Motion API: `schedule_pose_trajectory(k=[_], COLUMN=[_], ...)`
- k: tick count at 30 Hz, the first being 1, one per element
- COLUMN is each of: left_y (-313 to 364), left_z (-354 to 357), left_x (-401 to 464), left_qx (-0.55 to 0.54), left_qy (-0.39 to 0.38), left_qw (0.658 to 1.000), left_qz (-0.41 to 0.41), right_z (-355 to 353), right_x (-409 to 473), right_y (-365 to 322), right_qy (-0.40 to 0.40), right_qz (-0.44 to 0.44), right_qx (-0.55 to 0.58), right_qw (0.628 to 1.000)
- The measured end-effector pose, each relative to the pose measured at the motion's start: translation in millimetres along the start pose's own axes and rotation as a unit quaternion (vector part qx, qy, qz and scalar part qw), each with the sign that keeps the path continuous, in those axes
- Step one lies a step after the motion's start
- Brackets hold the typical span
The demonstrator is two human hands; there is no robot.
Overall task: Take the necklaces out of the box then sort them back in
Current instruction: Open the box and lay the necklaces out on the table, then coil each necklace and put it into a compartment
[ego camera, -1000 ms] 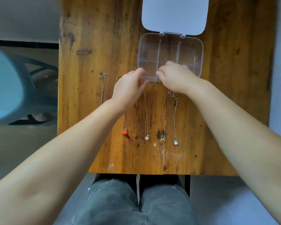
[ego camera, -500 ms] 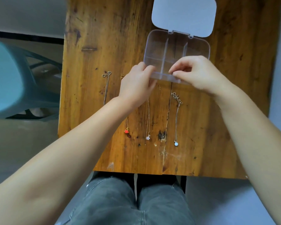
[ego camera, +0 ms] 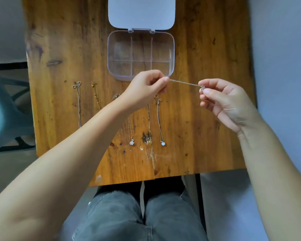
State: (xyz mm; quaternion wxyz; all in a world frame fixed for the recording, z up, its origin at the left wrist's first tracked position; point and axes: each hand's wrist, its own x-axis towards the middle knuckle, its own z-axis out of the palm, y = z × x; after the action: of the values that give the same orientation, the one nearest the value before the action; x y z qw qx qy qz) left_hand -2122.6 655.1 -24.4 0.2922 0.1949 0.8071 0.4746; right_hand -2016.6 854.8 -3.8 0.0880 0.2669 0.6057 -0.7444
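A clear plastic box with several compartments stands open on the wooden table; its compartments look empty. A thin silver necklace is stretched in the air just in front of the box. My left hand pinches one end and my right hand pinches the other end, where a small pendant shows. Several necklaces lie straight on the table below: one with a white round pendant, one with a flower pendant, a silver one and a gold one, both partly hidden by my left arm.
The box's white lid lies flat behind it. A teal chair stands left of the table. My legs in grey jeans are under the table's near edge.
Both hands came back from the box's front edge. They moved apart, the right hand going right, and now hold a necklace stretched between them. The camera view shifted too.
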Motion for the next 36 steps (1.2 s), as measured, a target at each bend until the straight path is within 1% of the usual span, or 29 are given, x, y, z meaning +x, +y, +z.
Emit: schedule_pose_trajectory(k=[2, 4, 7, 9, 11, 14, 16, 18, 23, 26, 28, 30, 32, 33, 36], left_y=[5.1, 12.9, 31.7, 45.1, 52.9, 50.7, 43.3, 34.4, 11.7, 4.1, -3.0, -15.5, -33.0, -41.7, -75.2], left_z=[7.1, 15.8, 31.1, 45.3, 65.5, 98.8, 114.4, 121.8, 118.8, 104.1, 86.5, 65.6, 45.3, 37.8, 4.3], left_x=[8.8, 21.2, 40.1, 51.4, 62.3, 75.0, 79.9, 82.2, 79.3, 65.0, 48.3, 24.5, -3.2, -17.1, -68.5], left_qx=[-0.015, -0.051, -0.113, -0.119, -0.081, 0.051, 0.138, 0.202, 0.307, 0.308, 0.264, 0.226, 0.207, 0.199, 0.194], left_qy=[0.009, 0.021, 0.033, 0.037, 0.033, 0.032, 0.045, 0.046, 0.000, -0.012, -0.025, -0.016, 0.019, 0.037, 0.079], left_qw=[1.000, 0.998, 0.992, 0.992, 0.996, 0.998, 0.989, 0.978, 0.951, 0.949, 0.961, 0.972, 0.977, 0.979, 0.977], left_qz=[-0.012, -0.026, -0.036, -0.034, -0.030, -0.036, -0.026, -0.010, 0.025, 0.063, 0.075, 0.069, 0.041, 0.023, -0.037], right_z=[-17.2, -33.1, -49.2, -51.8, -48.2, -35.5, -25.7, -17.4, -8.9, -10.8, -12.2, -5.8, 12.1, 23.1, 85.3], right_x=[-12.1, -23.7, -37.7, -45.9, -53.6, -59.8, -60.0, -58.8, -56.4, -57.9, -57.5, -52.4, -39.7, -31.9, 0.2], right_y=[8.5, 19.3, 41.5, 58.9, 77.3, 103.3, 115.8, 123.3, 126.9, 120.3, 110.6, 96.8, 82.2, 75.6, 62.0], right_qy=[0.029, 0.069, 0.137, 0.160, 0.165, 0.176, 0.191, 0.202, 0.202, 0.204, 0.224, 0.243, 0.238, 0.222, 0.117], right_qz=[0.010, 0.024, 0.056, 0.081, 0.099, 0.120, 0.126, 0.117, 0.085, 0.094, 0.093, 0.085, 0.070, 0.059, 0.007], right_qx=[0.000, -0.011, -0.102, -0.168, -0.200, -0.224, -0.247, -0.286, -0.376, -0.385, -0.387, -0.373, -0.365, -0.368, -0.401], right_qw=[1.000, 0.997, 0.984, 0.969, 0.961, 0.951, 0.942, 0.929, 0.900, 0.895, 0.890, 0.891, 0.897, 0.901, 0.909])
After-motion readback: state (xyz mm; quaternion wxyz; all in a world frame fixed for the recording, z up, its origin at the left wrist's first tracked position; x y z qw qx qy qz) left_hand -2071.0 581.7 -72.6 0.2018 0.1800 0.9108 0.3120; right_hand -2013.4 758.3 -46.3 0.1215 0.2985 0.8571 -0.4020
